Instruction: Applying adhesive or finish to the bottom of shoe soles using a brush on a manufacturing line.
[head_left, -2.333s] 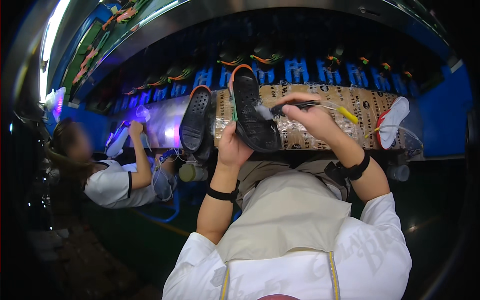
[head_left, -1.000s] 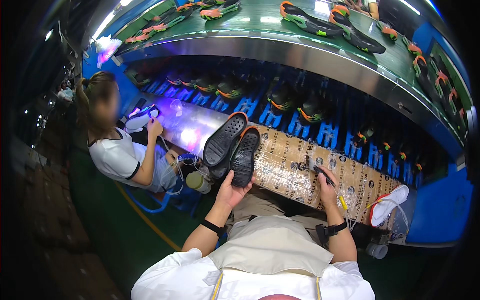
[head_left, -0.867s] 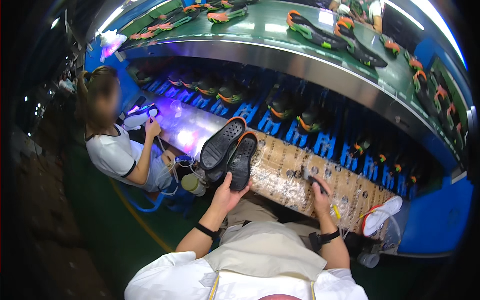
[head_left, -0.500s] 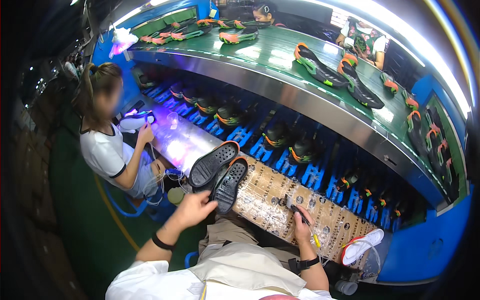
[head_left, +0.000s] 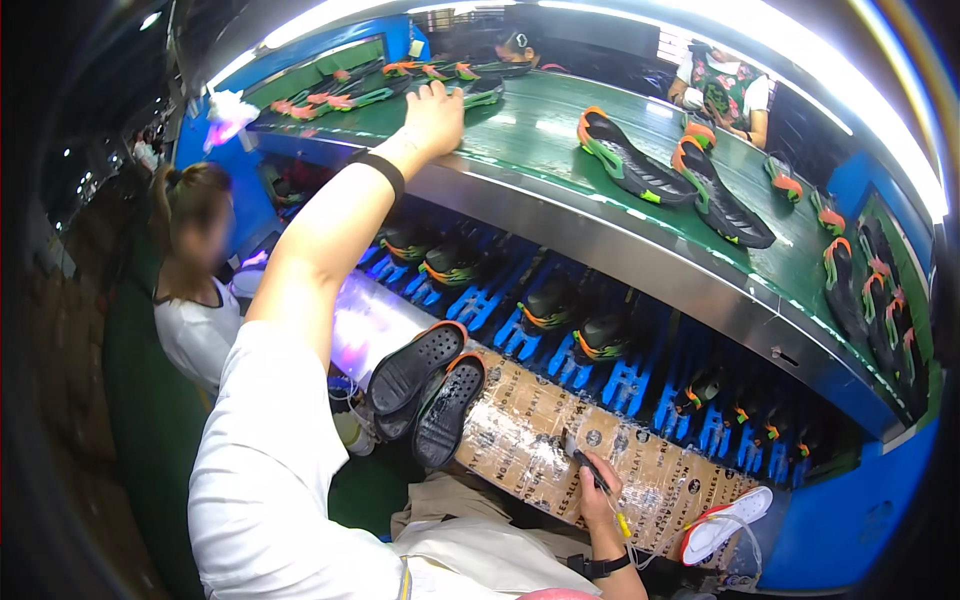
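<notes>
While stretched far up and forward, left hand [head_left: 436,112] flat on the green conveyor belt [head_left: 560,140], fingers spread loosely apart, fingertips beside a dark shoe [head_left: 478,95] at the belt's near edge; whether touching it, cannot tell. Black wristband [head_left: 381,172] on that forearm. Right hand [head_left: 598,495] low, resting on the wrapped cardboard workboard [head_left: 560,455], fingers clamped together round a thin brush [head_left: 587,462]. Two black soles with orange rims [head_left: 430,390] lying treads up at the board's left end, touching each other. More shoes with orange and green trim [head_left: 640,165] along the belt. Blue racks [head_left: 520,305] below, each slot holding a dark shoe.
</notes>
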